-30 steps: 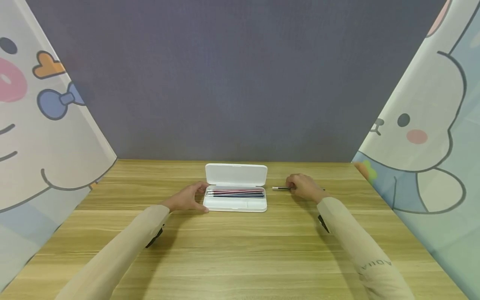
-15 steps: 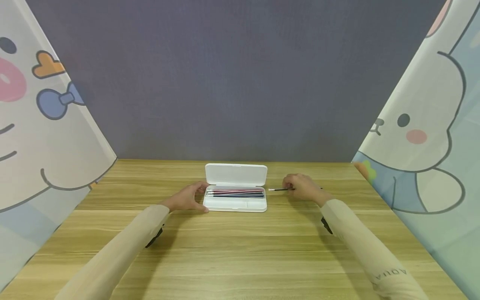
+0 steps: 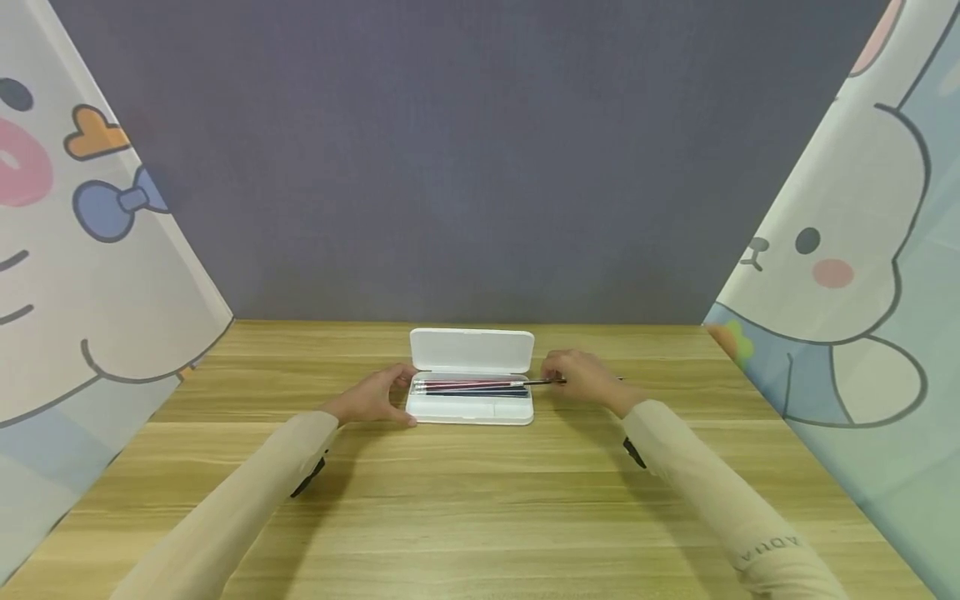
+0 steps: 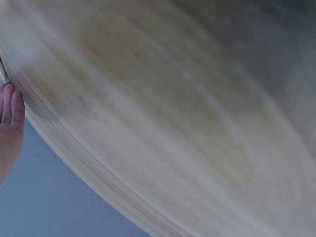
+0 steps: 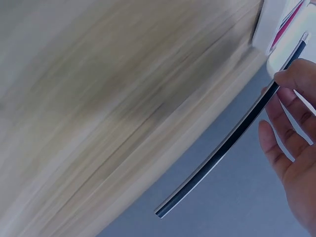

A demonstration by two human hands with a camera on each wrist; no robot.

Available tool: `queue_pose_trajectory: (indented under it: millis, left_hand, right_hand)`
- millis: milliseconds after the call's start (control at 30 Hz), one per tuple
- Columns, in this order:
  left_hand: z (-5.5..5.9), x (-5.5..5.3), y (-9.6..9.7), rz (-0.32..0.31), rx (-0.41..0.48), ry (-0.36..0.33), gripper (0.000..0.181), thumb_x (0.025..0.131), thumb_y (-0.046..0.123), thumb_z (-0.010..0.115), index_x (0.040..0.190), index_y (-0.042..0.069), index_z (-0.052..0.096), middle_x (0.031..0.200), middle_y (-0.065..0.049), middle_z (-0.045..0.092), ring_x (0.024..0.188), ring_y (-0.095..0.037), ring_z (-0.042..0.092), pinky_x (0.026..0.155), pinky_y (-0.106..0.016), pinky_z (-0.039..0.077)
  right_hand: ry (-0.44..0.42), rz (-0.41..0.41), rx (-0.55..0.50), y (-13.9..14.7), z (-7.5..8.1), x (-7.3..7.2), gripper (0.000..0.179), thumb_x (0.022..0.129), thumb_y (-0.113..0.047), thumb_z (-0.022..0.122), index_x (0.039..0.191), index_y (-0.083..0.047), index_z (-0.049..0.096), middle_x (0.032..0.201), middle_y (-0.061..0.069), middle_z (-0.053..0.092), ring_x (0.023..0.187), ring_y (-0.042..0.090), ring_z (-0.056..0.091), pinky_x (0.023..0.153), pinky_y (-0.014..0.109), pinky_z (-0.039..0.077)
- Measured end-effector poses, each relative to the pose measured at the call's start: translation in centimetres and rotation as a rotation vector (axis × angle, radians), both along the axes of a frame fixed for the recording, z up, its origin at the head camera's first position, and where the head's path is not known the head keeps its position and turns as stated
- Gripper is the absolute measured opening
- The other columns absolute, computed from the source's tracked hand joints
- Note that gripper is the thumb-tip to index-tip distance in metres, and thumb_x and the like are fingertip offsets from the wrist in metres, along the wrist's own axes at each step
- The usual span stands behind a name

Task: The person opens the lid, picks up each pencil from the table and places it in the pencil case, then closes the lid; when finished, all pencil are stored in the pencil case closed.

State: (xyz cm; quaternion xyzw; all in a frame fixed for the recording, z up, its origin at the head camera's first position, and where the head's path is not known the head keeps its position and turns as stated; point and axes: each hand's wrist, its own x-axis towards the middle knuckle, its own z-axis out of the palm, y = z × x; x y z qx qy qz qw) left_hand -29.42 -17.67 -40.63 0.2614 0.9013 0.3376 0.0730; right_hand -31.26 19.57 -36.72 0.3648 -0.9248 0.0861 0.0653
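Note:
An open white pencil case (image 3: 457,409) lies on the table with several red and dark blue pencils (image 3: 472,387) in its rear compartment. At its left end is my left hand (image 3: 371,395), thumb by the front corner and fingers by the back corner, holding the case between them. My right hand (image 3: 588,379) pinches a black pencil (image 5: 232,138) between thumb and fingers, just right of the case. The pencil's pale tip overlaps the case's right end in the head view; its other end sticks out behind the hand. In the left wrist view only a few fingers (image 4: 17,111) show at the edge.
The case's raised lid (image 3: 472,350) stands at the back, hinged behind the pencils. Wood-grain tabletop (image 3: 465,508) stretches around the case. A dark grey panel (image 3: 465,167) rises behind, and cartoon-printed panels (image 3: 862,208) flank both sides.
My right hand has moved left with the black pencil, bringing its pale tip over the case's right end. The left hand and the case have stayed in place.

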Motion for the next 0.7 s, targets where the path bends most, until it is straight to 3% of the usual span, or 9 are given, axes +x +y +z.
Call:
queue_pose_trajectory:
  millis: [400, 700]
  left_hand:
    - [0.0, -0.1, 0.0, 0.004, -0.005, -0.009, 0.081, 0.064, 0.028, 0.083, 0.128, 0.002, 0.042, 0.122, -0.016, 0.053, 0.111, -0.032, 0.050, 0.095, -0.048, 0.042]
    - [0.2, 0.2, 0.1, 0.011, 0.001, -0.006, 0.080, 0.064, 0.027, 0.083, 0.127, 0.001, 0.042, 0.121, -0.017, 0.054, 0.111, -0.033, 0.051, 0.095, -0.048, 0.043]
  right_hand:
    - [0.011, 0.159, -0.040, -3.9, -0.3, 0.0, 0.016, 0.072, 0.002, 0.063, 0.084, -0.009, 0.065, 0.078, -0.001, 0.060, 0.068, 0.008, 0.050, 0.061, 0.023, 0.045]
    - [-0.035, 0.182, -0.008, -7.4, -0.2, 0.0, 0.016, 0.073, 0.001, 0.060, 0.085, -0.009, 0.065, 0.075, -0.001, 0.057, 0.067, 0.008, 0.043, 0.062, 0.022, 0.041]
